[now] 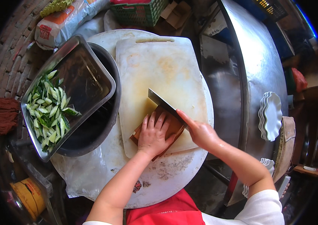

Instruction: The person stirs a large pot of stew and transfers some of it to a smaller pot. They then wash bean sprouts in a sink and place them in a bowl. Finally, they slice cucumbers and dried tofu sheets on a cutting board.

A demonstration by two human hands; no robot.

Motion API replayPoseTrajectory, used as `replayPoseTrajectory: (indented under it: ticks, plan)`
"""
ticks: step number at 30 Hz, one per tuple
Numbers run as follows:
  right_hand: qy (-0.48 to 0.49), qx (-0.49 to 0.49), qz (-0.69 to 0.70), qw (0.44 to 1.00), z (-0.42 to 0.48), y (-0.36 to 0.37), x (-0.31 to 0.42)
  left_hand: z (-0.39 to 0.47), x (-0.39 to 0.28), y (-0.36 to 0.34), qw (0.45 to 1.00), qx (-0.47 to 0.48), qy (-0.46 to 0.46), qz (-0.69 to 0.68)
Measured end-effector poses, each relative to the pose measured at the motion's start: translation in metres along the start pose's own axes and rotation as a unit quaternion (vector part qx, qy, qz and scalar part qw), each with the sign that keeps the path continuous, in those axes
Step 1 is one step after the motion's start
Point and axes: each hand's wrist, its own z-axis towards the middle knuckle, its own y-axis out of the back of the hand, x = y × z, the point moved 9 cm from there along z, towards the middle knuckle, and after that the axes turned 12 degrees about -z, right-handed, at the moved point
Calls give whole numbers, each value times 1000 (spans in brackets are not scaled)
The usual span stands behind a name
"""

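My left hand presses flat on a stack of brown food slabs, fingers slightly spread; what food it is I cannot tell. The slabs lie near the front of a white plastic cutting board with yellowish stains. In my right hand is a cleaver, index finger stretched along its blade. The blade slants across the far side of the slabs, close to my left fingertips. Its handle is hidden in my grip, and my left hand covers much of the stack.
Left of the board, a steel tray of cut cucumber pieces rests tilted on a dark basin. A clear plastic bag lies on the round table. Fluted white dishes stand on the steel counter at right.
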Motion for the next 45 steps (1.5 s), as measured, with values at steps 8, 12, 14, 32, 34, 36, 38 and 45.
replayPoseTrajectory:
  ticks: [8,12,14,32,34,36,38,45]
  plan:
    - [-14,-52,57,997,-5,27,-10,-4,-6,7,999,-44,-21,22]
    - [-20,-59,41,997,-25,57,2,-11,2,2,999,-13,-1,40]
    - [-6,-39,18,999,-33,56,9,-7,1,3,999,-20,-6,39]
    - [13,-49,-54,997,5,-9,17,-5,0,-1,1000,-19,0,14]
    - [28,-56,1,998,11,5,21,-1,1,-1,1000,-6,4,14]
    - [12,-44,2,999,10,16,19,-8,0,1,1000,-19,-6,8]
    - [6,-68,0,998,3,39,21,-8,1,1,999,-18,-9,49]
    - [-8,10,-62,998,-28,51,28,4,-13,11,995,30,-53,80]
